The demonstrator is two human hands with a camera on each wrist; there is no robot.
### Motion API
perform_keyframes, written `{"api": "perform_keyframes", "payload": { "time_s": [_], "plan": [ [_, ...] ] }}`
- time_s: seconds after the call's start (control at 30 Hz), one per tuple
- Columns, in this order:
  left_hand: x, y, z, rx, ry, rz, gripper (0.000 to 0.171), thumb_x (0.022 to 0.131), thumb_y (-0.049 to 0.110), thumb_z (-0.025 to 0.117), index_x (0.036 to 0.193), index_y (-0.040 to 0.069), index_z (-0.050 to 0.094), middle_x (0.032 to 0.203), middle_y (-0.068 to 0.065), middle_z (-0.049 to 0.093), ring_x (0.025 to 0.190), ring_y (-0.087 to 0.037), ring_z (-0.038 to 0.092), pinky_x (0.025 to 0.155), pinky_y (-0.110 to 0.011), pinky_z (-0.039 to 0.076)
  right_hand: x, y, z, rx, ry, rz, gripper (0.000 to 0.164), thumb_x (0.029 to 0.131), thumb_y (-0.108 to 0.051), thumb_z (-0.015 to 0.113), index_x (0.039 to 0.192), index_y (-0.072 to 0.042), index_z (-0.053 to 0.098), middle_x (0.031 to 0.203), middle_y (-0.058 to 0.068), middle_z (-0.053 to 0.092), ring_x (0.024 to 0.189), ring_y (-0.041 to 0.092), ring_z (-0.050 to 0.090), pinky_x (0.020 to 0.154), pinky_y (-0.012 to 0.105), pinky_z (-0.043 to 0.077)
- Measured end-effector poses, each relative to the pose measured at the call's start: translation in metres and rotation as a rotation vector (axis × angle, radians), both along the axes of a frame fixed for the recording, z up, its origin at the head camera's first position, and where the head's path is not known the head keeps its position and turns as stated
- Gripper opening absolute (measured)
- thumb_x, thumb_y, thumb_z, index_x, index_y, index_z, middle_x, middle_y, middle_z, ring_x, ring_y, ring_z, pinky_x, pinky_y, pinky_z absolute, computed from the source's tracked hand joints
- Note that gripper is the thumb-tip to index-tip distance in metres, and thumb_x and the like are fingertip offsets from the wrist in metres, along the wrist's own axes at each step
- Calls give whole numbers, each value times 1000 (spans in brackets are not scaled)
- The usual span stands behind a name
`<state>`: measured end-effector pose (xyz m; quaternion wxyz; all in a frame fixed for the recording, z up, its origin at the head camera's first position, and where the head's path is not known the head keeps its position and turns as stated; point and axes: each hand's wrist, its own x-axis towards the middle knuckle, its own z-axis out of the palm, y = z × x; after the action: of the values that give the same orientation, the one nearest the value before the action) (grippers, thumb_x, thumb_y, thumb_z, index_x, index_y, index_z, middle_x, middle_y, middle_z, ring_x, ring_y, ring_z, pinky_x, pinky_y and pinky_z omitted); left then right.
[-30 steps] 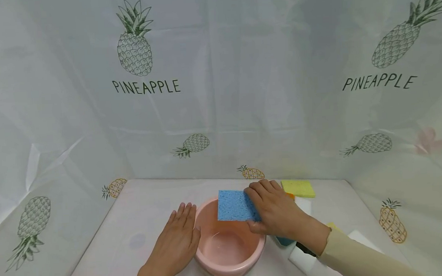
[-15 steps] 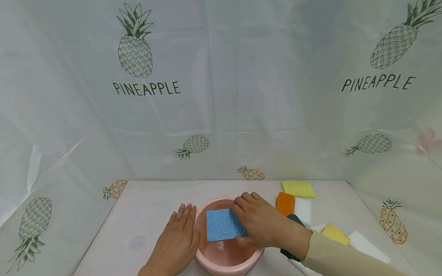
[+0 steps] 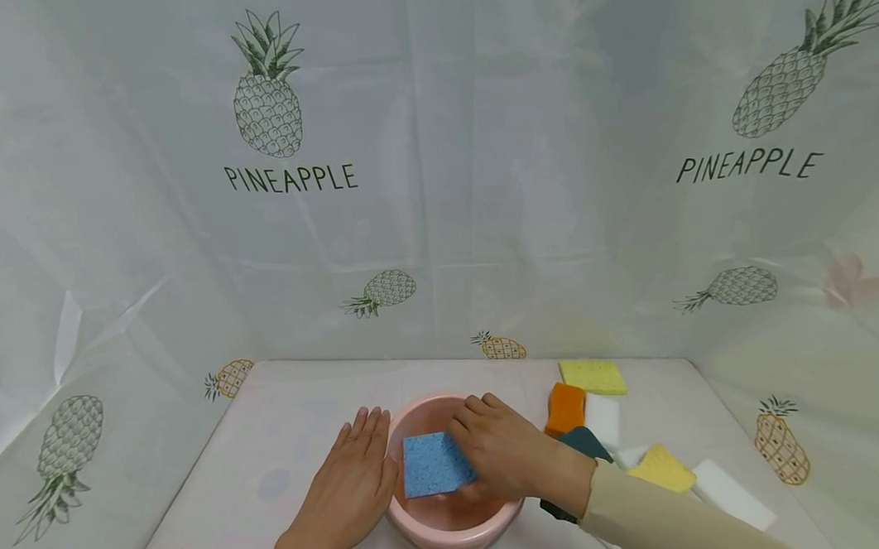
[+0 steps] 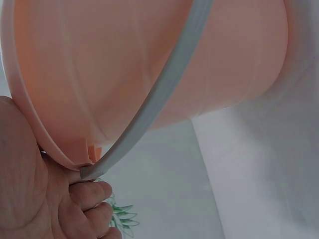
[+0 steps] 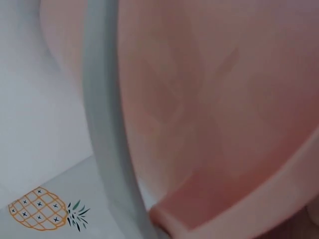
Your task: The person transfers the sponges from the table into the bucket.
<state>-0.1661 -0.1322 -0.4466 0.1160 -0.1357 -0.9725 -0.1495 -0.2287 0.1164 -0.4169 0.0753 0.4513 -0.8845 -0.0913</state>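
Inside the bucket (image 3: 457, 539): blue sponge (image 3: 433, 465), lower than one second ago; lowering seems well advanced.
Right hand (image 3: 499, 445): pinches the sponge.
Left hand (image 3: 351, 471): fingers straight, touching the bucket.

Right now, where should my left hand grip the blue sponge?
Probably the left edge, pinched from above: your right hand covers the right end of the blue sponge, leaving the left bare, and the pink bucket appears around it.
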Motion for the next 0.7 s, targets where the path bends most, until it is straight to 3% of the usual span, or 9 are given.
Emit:
{"api": "perform_keyframes", "payload": {
  "time_s": [0.17,0.43,0.7],
  "plan": [
    [0,0,0,2,4,0,56,111,27,48,156,-5,46,165,-20,43,158,-36,32,129,-56,28,-1,-4,-2,21,-48,-6,81,86,-78,66,137,-15,61,133,0,66,120,18,55,99,34,48],
    [1,0,0,-7,11,-9,56,111,29,47,156,-5,46,164,-21,43,157,-37,34,128,-56,30,-2,-9,-6,60,-51,-29,82,83,-78,71,136,-16,61,135,0,66,124,20,54,99,36,48],
    [1,0,1,0,-7,-7,55,111,27,46,156,-5,45,165,-20,42,158,-36,32,129,-55,30,0,-14,-6,132,16,-26,80,80,-77,74,131,-16,66,127,-1,71,108,17,53,90,31,45]
  ]
}}
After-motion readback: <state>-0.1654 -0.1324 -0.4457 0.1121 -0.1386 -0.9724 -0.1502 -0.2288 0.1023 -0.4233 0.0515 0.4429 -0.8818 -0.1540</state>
